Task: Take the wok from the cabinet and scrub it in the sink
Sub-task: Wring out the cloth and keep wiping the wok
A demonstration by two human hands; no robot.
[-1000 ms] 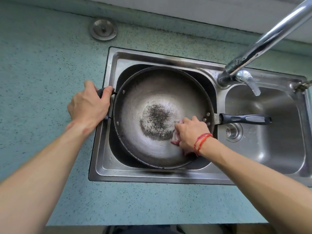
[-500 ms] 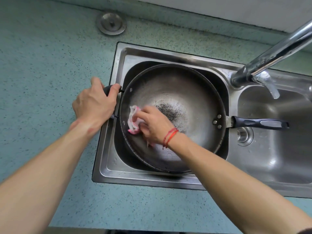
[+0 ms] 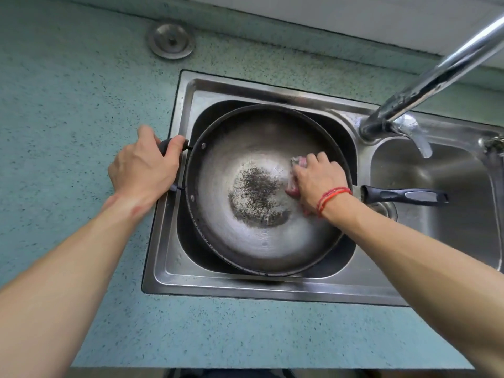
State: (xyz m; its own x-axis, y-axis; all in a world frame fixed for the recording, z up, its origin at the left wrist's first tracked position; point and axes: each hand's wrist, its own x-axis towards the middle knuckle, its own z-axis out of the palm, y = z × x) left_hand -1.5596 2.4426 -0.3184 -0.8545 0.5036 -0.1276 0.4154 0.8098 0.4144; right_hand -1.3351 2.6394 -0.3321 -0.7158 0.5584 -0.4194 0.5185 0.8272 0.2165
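Countertop (image 3: 68, 105) in speckled teal surrounds a steel double sink (image 3: 245, 291), and the wok (image 3: 259, 241) fills its left basin, a dark burnt patch at its centre. The long black handle (image 3: 406, 195) reaches right over the other basin. The person's left hand (image 3: 144, 170) is at the wok's left rim, fingers curled round the small loop handle (image 3: 170, 144). The right hand (image 3: 319, 181) lies inside the bowl against the right wall, clutching a bunched pink cloth (image 3: 298, 162) to the metal. A red string (image 3: 331, 197) circles that wrist.
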